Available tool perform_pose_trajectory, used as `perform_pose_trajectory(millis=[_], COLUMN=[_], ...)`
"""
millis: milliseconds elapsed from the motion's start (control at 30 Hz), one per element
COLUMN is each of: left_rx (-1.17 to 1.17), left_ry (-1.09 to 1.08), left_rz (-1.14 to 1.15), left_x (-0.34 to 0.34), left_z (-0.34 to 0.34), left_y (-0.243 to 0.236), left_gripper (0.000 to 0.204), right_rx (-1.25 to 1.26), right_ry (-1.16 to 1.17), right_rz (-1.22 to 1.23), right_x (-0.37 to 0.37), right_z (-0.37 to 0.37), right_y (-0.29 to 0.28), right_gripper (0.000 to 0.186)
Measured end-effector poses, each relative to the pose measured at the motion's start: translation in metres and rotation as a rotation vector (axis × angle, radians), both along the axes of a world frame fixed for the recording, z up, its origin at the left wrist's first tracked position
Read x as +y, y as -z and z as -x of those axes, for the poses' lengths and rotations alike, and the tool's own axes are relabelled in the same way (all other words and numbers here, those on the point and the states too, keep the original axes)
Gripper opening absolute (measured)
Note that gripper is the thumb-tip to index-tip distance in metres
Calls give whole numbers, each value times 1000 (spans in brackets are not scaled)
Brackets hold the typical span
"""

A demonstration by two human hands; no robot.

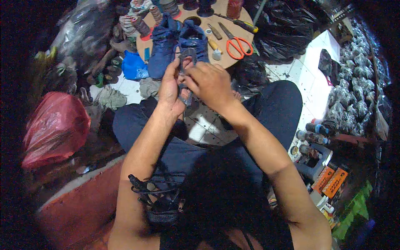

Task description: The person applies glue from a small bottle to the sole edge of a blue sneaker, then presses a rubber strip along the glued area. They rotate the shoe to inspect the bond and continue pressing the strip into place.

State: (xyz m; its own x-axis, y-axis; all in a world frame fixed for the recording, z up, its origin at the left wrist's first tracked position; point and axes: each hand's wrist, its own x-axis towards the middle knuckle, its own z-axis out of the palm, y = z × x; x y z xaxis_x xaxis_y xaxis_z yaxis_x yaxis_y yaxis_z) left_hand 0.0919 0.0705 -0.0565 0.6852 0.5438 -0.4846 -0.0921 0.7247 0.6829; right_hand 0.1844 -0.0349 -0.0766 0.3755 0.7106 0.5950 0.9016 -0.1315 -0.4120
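Both my hands are raised over my lap, in front of a pair of navy-blue shoes (161, 58) on a round wooden tabletop (228, 62). Between them is a dark grey, strap-like piece (183, 88) with bends or loops; its exact kind is unclear. My left hand (168, 85) is closed around it from the left, thumb pointing up. Bent over it from the right, my right hand (213, 82) pinches at the same piece, its fingertips partly hidden. Orange-handled scissors (238, 48) lie beyond my right hand.
Thread spools (141, 26), a yellow-and-black screwdriver handle (251, 28) and small tools share the tabletop. A blue plastic bag (134, 66) lies left of it. Bottles (313, 136) and orange boxes (334, 183) stand at right. A red plastic bag (58, 127) sits at left.
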Motion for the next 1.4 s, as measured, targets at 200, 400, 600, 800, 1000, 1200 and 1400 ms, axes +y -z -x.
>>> perform_pose_trajectory(millis=[200,400,600,800,1000,1200,1400], left_rx=[-81,-85,-119,17,157,69,3], left_ry=[8,69,187,143,255,182,229], left_rz=[93,190,257,172,-141,-297,-269], left_x=[28,18,9,6,-11,-19,-18], left_z=[8,5,8,4,4,2,2], left_y=[5,7,10,11,7,11,7], left_gripper=[47,39,31,30,41,35,38], right_rx=[311,150,-8,-71,-26,-102,-17], right_ry=[111,-64,10,73,108,183,291], right_rz=[-5,-124,-105,-152,-241,-190,-218], right_x=[-23,-10,5,8,9,2,-2], right_z=[-22,-10,-2,-7,-26,-30,-48], right_y=[-12,-9,-1,0,-6,-9,-20], right_gripper=[13,15,15,13,11,12,9])
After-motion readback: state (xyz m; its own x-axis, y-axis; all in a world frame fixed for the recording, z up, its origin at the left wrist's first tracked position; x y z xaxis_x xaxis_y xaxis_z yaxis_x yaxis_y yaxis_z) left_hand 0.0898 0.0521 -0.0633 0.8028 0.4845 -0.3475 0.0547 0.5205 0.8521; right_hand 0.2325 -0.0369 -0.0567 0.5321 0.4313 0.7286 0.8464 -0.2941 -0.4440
